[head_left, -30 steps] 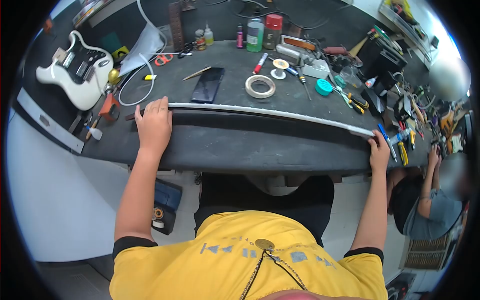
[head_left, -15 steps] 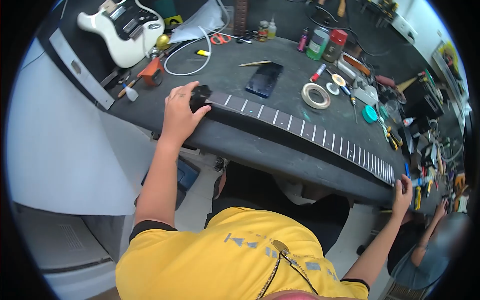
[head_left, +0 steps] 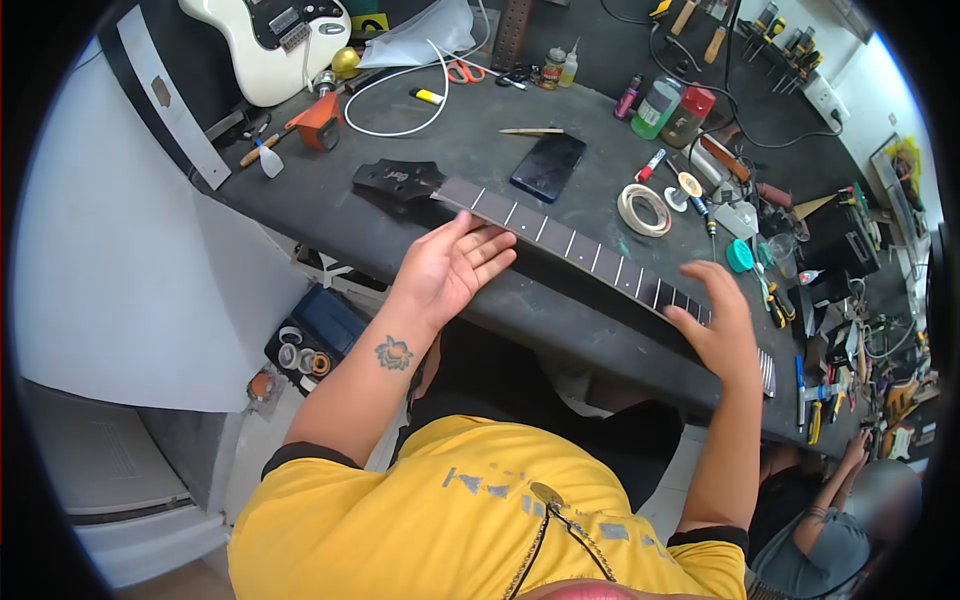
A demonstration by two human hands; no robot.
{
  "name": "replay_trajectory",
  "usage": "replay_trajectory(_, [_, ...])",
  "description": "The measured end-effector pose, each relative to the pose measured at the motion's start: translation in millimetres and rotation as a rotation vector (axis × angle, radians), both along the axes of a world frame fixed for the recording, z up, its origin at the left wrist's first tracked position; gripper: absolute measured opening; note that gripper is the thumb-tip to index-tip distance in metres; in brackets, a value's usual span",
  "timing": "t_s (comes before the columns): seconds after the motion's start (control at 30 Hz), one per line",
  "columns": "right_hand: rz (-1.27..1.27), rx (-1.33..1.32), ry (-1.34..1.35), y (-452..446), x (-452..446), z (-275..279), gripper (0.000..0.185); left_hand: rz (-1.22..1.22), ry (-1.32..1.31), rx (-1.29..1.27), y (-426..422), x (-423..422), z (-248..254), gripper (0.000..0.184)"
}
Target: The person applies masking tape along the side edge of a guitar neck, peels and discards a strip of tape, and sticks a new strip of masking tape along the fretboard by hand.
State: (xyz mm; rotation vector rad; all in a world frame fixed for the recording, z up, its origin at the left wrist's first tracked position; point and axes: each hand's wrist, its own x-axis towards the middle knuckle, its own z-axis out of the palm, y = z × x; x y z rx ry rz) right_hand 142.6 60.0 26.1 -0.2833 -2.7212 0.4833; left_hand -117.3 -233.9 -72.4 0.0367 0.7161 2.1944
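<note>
A guitar neck [head_left: 550, 233] with a dark fretboard and pale frets lies slantwise along the bench's near side. Its black headstock [head_left: 398, 178] points to the left. My left hand [head_left: 450, 268] is palm up at the neck's near edge just past the headstock, fingers stretched out. Over the neck's higher frets is my right hand [head_left: 722, 325], thumb and fingers spread apart across its width. That hand covers part of the fretboard, and whether it touches the neck I cannot tell.
Behind the neck are a phone [head_left: 548, 166], a roll of tape [head_left: 643, 210] and a white cable [head_left: 392, 134]. A white guitar body [head_left: 262, 70] stands at the back left. Pliers [head_left: 779, 303] and other tools crowd the right, where another person [head_left: 835, 535] sits.
My left hand has left the headstock and moved right, turning palm up by the neck. My right hand has come inward from the neck's far right end. The view has shifted slightly.
</note>
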Motion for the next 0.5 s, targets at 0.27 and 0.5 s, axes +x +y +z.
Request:
replay_trajectory(0.27, [0.089,0.039,-0.149,-59.3,-83.6,-4.7,0.07,-0.013,-0.01,0.034,-5.0,-15.9,4.7,0.054])
replay_trajectory(0.5, [0.016,0.043,-0.254,-62.3,-94.4,-23.3,0.062,-0.018,-0.06,-0.024,3.6,-26.3,15.8,0.062])
